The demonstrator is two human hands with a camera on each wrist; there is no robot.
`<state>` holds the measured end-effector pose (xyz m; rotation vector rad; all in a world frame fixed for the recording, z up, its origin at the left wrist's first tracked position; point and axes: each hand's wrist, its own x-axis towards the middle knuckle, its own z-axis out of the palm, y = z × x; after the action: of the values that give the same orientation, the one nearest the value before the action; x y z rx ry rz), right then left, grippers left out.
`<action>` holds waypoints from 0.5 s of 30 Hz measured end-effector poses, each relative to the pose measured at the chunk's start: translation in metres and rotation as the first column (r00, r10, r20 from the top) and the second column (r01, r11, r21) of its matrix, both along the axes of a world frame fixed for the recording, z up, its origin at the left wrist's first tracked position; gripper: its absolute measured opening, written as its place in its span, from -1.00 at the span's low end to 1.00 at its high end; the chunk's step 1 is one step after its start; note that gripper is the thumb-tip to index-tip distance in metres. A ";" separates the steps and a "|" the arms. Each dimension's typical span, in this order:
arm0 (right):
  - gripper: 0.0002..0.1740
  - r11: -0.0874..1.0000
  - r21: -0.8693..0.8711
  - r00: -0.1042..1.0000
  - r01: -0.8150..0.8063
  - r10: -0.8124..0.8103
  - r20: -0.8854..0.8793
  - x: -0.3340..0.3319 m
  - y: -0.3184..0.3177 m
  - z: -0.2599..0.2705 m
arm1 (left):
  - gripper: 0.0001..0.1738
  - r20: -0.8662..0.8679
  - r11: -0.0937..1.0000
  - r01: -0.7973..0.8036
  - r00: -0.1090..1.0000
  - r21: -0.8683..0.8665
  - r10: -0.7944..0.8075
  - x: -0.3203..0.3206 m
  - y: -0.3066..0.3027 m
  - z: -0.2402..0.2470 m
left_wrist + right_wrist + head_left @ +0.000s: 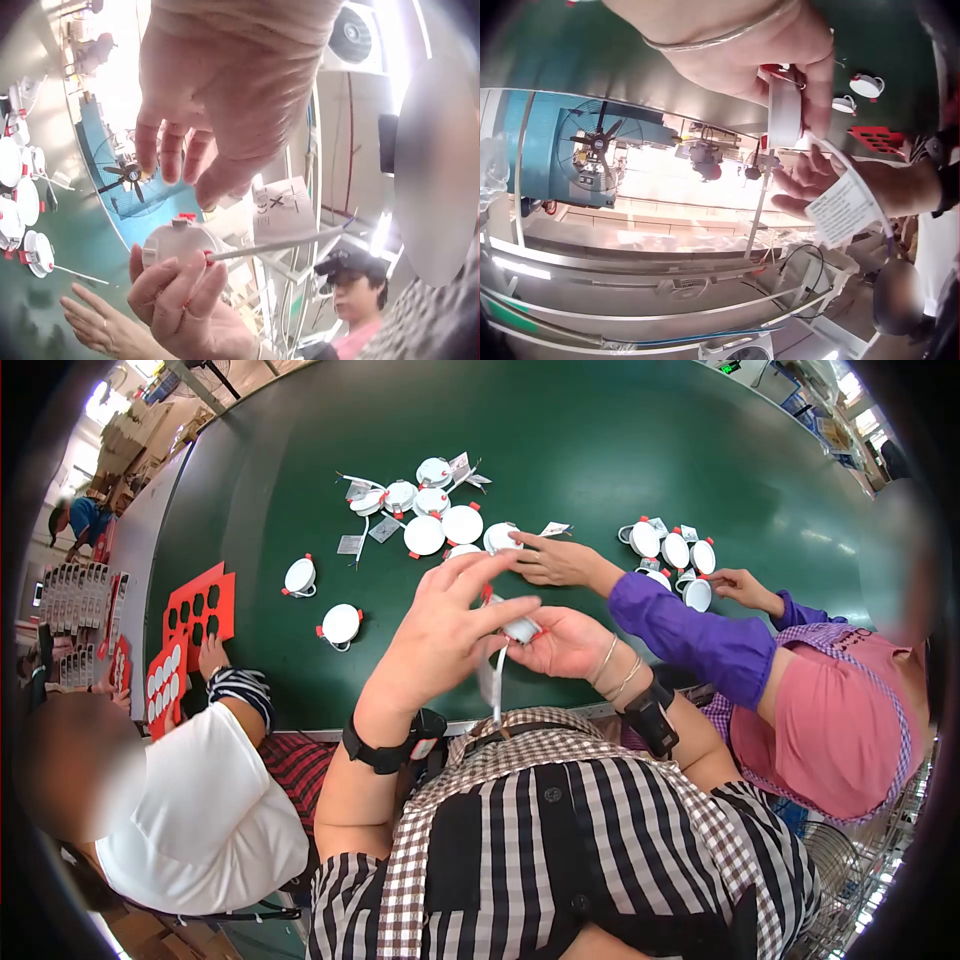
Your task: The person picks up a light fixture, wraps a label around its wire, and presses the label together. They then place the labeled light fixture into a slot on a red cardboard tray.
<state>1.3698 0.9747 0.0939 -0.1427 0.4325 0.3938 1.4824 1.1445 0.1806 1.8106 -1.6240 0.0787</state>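
My right hand [565, 645] grips a round white downlight [180, 241] by its edge, the fingers curled round it in the left wrist view. Red clips show on the lamp, and from it runs a white cable [281, 244] with a printed paper label [845, 210]. Close over the lamp in the head view is my left hand [440, 625], its fingers spread and extended. In the left wrist view that hand [225, 90] is apart from the lamp, with nothing between the fingers.
Several downlights [425, 534] lie in a cluster on the green table [560, 450], where a neighbour's hand [565, 563] touches one. More downlights [675, 550] lie at the right. At the left, another person's hand [212, 656] is at a red sheet with holes [225, 600].
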 end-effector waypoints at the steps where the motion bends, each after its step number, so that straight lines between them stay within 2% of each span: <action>1: -0.69 0.999 -0.003 0.999 -0.051 0.051 0.020 -0.001 0.003 -0.004 | -0.51 0.045 0.997 0.065 0.997 0.048 -0.067 0.001 -0.001 0.000; 3: -0.64 0.997 0.032 0.997 -0.065 0.064 0.032 -0.005 0.004 -0.013 | -0.58 0.006 0.992 0.111 0.994 0.063 -0.111 0.009 -0.001 -0.012; 5: -0.59 0.995 0.071 0.996 -0.077 0.074 0.042 -0.009 0.005 -0.009 | -0.69 -0.249 0.972 0.184 0.958 0.143 -0.145 0.011 -0.002 -0.019; 6: -0.54 0.991 -0.049 0.987 -0.122 0.127 0.095 -0.009 0.007 0.001 | -0.69 -0.248 0.971 0.190 0.957 0.145 -0.150 0.011 -0.003 -0.024; 7: -0.48 0.972 -0.172 0.973 -0.160 0.184 0.140 -0.010 0.008 0.009 | -0.70 -0.508 0.980 0.114 0.861 0.166 -0.015 0.010 -0.002 -0.031; 8: -0.42 0.953 -0.267 0.974 -0.145 0.185 0.132 -0.012 0.009 0.011 | -0.70 -0.719 0.977 0.045 0.684 0.208 0.121 0.010 -0.002 -0.038; 9: -0.42 0.953 -0.269 0.974 -0.139 0.181 0.139 -0.014 0.010 0.011 | -0.70 -0.714 0.977 0.047 0.690 0.208 0.118 0.009 -0.002 -0.048; 10: -0.40 0.915 -0.403 0.984 0.018 0.055 0.170 -0.015 0.010 0.011 | -0.70 -0.886 0.982 -0.106 0.424 0.157 0.188 0.008 -0.005 -0.059; 11: -0.39 0.837 -0.520 0.974 0.170 -0.063 0.217 -0.017 0.009 0.009 | -0.69 -0.976 0.952 -0.266 0.111 0.151 0.186 0.006 -0.009 -0.070; 12: -0.43 0.808 -0.533 0.954 0.251 -0.115 0.275 -0.018 0.010 0.007 | -0.63 -0.992 0.945 -0.308 0.012 0.115 0.125 0.001 -0.013 -0.078; 13: -0.43 0.808 -0.532 0.954 0.252 -0.116 0.276 -0.017 0.012 0.007 | -0.63 -0.992 0.945 -0.307 0.013 0.115 0.126 -0.004 -0.016 -0.083; 15: -0.42 0.590 -0.739 0.942 0.325 -0.133 0.309 -0.016 0.019 0.011 | -0.64 -0.994 0.943 -0.316 -0.055 0.109 0.097 -0.014 -0.020 -0.083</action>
<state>1.3534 0.9936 0.1049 -0.9866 0.3682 -0.1095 1.4684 1.1240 0.0973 1.2460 -0.1623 -0.8244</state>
